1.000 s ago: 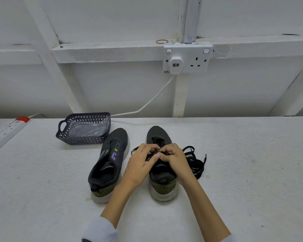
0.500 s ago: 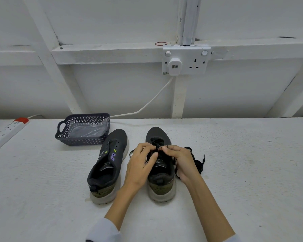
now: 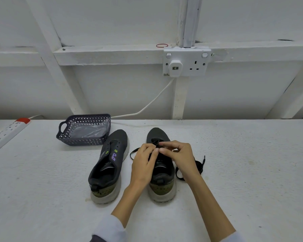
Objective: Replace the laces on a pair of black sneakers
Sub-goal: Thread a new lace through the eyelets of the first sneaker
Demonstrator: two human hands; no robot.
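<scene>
Sneaker in work point(image 3: 162, 182) sits mid-counter, toe to the back edge, heel toward the person, so the eyelets face up & both hands can reach them. Left hand point(image 3: 143, 165) & right hand point(image 3: 181, 156) meet over the front eyelets, each pinching the black lace point(image 3: 198, 165) at the fingertips, prob. threading or snugging a low crossing. Loose lace ends trail off both sides onto the counter point(image 3: 243, 172), out of the way. 2nd sneaker point(image 3: 108, 165) stands just beside, on the left, eyelets bare; next in line, I'd say. Basket point(image 3: 84, 141) w/ clear plastic inside sits by the back edge; power strip point(image 3: 5, 132) at the left edge.
</scene>
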